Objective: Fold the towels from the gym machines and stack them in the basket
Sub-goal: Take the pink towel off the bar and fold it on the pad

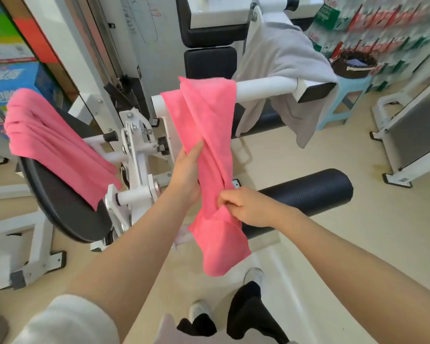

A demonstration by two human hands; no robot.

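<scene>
One dark basket on a blue stool holds something bluish, blurred. Left hand lies flat against the pink towel draped over a white bar; right hand pinches it.

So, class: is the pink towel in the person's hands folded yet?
Not folded: the pink towel hangs bunched from the white bar.

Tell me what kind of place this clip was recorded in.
Most likely a gym or fitness room. A white-framed exercise machine with a black foam roller pad and black seat pads fills the view, with a pink towel and a grey towel draped over its bars.
</scene>
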